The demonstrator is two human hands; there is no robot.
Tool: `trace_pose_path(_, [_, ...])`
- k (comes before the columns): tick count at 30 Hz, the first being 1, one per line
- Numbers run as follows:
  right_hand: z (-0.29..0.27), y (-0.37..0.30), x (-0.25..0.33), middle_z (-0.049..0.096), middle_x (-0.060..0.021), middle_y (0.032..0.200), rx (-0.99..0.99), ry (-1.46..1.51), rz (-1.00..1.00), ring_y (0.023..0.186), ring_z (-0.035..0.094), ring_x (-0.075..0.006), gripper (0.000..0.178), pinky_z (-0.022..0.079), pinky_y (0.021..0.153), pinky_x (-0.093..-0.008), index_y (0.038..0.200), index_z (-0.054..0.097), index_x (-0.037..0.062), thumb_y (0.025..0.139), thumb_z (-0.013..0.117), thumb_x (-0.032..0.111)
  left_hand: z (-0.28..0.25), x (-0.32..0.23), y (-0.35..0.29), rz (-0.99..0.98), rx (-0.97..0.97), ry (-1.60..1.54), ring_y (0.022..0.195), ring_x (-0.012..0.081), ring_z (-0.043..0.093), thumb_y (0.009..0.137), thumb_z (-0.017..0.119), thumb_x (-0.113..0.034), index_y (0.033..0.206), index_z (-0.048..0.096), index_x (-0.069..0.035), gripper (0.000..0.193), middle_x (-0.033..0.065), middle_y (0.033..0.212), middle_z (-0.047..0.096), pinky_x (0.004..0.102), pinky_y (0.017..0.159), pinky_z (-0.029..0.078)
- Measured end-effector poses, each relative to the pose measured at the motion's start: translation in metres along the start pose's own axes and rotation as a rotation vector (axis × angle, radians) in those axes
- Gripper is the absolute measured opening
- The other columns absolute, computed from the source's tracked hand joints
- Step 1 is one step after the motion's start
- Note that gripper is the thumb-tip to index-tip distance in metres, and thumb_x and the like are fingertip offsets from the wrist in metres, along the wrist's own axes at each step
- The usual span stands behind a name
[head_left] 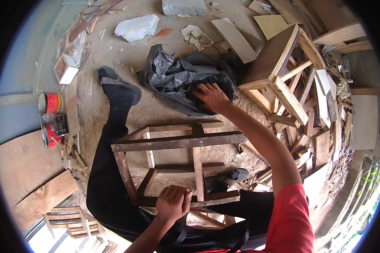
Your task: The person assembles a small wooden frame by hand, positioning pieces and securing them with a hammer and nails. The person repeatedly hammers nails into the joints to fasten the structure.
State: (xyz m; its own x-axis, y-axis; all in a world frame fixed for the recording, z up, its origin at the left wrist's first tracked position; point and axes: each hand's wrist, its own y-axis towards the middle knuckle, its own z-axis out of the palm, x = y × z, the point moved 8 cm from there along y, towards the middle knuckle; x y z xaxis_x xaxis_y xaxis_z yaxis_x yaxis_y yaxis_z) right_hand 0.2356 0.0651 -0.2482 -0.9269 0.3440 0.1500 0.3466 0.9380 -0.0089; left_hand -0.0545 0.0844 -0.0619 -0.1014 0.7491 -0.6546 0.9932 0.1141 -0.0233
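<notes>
A brown wooden frame of nailed bars (179, 142) lies between my legs, its bars forming an open box shape. My left hand (172, 204) is closed around the frame's near rail, knuckles up. Farther out, a crumpled black plastic bag (166, 71) rests on the ground. My right hand (212, 98) reaches over the frame into the dark hollow of the bag, fingers apart and bent downward. The fingertips touch the bag's dark inside. What lies in there is too dark to make out.
At the right a wooden stool-like piece (264, 63) leans on a pile of scrap wood (308, 122). Pale stone slabs (137, 28) lie at the far side. Red paint cans (50, 103) and a small white box (66, 69) stand left, above plywood sheets (33, 156).
</notes>
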Motion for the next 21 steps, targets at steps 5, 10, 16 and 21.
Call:
trace_pose_path(5, [0.023, -0.047, 0.002, 0.048, -0.0129, 0.128, -0.007, 0.008, 0.085, 0.114, 0.054, -0.0283, 0.041, 0.042, 0.102, -0.0431, 0.132, 0.057, 0.0153, 0.092, 0.058, 0.022, 0.002, -0.001, 0.001, -0.002, 0.013, 0.023, 0.067, 0.0289, 0.061, 0.088, 0.059, -0.009, 0.080, 0.062, -0.006, 0.010, 0.0079, 0.073, 0.062, 0.0405, 0.063, 0.047])
trace_pose_path(10, [0.002, -0.059, -0.005, 0.054, -0.0159, 0.115, -0.192, 0.427, 0.162, 0.102, 0.061, -0.0357, 0.030, 0.050, 0.091, -0.0427, 0.115, 0.065, 0.0029, 0.088, 0.065, 0.016, 0.003, -0.002, 0.002, -0.002, 0.032, 0.042, 0.065, 0.0294, 0.061, 0.087, 0.059, -0.009, 0.078, 0.062, -0.005, 0.010, 0.0084, 0.071, 0.062, 0.0406, 0.062, 0.047])
trace_pose_path(16, [-0.008, -0.020, -0.012, 0.059, -0.0152, 0.121, -0.213, 0.452, 0.053, 0.099, 0.064, -0.0306, 0.036, 0.053, 0.090, -0.0384, 0.123, 0.060, 0.0085, 0.087, 0.059, 0.011, 0.003, -0.002, 0.001, 0.025, 0.002, 0.092, 0.066, 0.0235, 0.062, 0.088, 0.064, -0.015, 0.075, 0.061, -0.009, 0.015, 0.0047, 0.071, 0.062, 0.0362, 0.062, 0.049])
trace_pose_path(21, [0.016, -0.026, 0.020, 0.054, -0.0106, 0.134, -0.034, -0.091, -0.116, 0.114, 0.059, -0.0263, 0.038, 0.052, 0.090, -0.0341, 0.128, 0.058, 0.0149, 0.091, 0.051, 0.018, 0.001, -0.004, 0.001, 0.011, -0.002, 0.050, 0.065, 0.0272, 0.061, 0.087, 0.061, -0.011, 0.076, 0.060, -0.006, 0.012, 0.0070, 0.071, 0.061, 0.0387, 0.061, 0.048])
